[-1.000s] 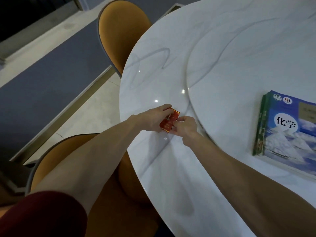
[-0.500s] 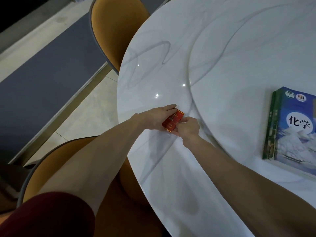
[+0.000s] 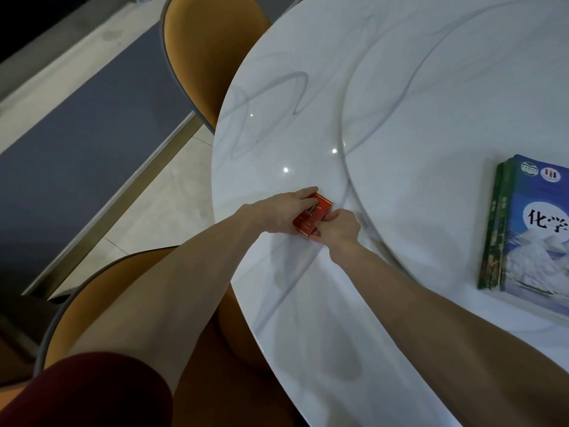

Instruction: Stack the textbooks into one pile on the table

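A pile of textbooks (image 3: 529, 229) lies at the right edge of the view on the round white marble table (image 3: 308, 124); the top one has a blue cover with a snowy mountain, and green spines show beneath it. Far to its left, near the table's rim, a small red box (image 3: 312, 215) rests on the marble. My left hand (image 3: 281, 211) grips the box from the left and my right hand (image 3: 340, 226) pinches it from the right. Part of the box is hidden under my fingers.
A raised round turntable (image 3: 431, 103) covers the table's middle, its edge just right of my hands. One orange chair (image 3: 209, 57) stands at the far left of the table, another orange chair (image 3: 101, 297) sits under my left arm. Grey floor lies to the left.
Both hands stay on the red box in the same spot. The view has drifted left, so the textbooks sit nearer the right edge.
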A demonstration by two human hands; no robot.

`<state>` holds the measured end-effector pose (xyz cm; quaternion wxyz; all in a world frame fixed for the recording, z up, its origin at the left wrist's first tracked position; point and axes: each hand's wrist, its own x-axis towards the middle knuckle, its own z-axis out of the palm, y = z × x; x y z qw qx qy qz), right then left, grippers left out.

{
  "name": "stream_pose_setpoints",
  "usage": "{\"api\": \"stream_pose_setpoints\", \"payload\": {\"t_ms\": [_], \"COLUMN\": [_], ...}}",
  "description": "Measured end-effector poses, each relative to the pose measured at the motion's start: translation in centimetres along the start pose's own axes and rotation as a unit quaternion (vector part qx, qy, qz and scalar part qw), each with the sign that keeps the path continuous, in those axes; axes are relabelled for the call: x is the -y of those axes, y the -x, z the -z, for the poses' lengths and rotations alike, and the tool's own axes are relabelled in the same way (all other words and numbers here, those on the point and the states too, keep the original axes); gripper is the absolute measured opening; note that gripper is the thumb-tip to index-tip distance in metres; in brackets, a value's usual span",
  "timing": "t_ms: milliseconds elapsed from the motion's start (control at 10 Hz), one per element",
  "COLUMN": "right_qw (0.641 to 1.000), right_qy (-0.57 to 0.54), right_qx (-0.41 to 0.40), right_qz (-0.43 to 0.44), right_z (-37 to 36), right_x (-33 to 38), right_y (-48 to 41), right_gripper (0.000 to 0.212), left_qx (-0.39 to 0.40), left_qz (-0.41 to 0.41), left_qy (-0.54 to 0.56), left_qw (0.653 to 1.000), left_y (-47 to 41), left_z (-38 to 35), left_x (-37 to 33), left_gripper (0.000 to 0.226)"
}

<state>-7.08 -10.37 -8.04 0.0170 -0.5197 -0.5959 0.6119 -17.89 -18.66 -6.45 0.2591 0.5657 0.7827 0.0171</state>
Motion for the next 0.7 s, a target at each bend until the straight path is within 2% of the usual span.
{"api": "stream_pose_setpoints", "payload": {"t_ms": [200, 300, 500, 600, 700], "right_qw": [0.999, 0.995, 0.963, 0.95, 0.936], "right_qy": [0.047, 0.101, 0.246, 0.282, 0.306], "right_qx": [0.009, 0.025, 0.038, 0.038, 0.003], "right_qz": [-0.003, 0.006, 0.1, 0.13, 0.176], "right_z": [0.9, 2.0, 5.1, 7.1, 10.5], "right_x": [0.1, 0.8, 2.4, 3.9, 5.8], "right_y": [0.4, 1.4, 3.3, 3.8, 5.0], "right_gripper": [0.032, 0.028, 0.022, 0.024, 0.028], "left_qx": [-0.001, -0.02, -0.084, -0.1, -0.117], "left_qz": [0.017, 0.034, 0.059, 0.061, 0.055], "left_qy": [0.006, 0.017, -0.023, -0.036, -0.048], "left_qw": [1.0, 0.999, 0.994, 0.992, 0.99], "left_y": [0.5, 1.1, 1.6, 1.4, 0.8], "left_z": [-0.2, 0.2, 2.1, 3.7, 5.9], "left_x": [-0.3, -0.5, -3.7, -5.5, -7.8], "left_gripper": [0.079, 0.069, 0.029, 0.028, 0.025]}}
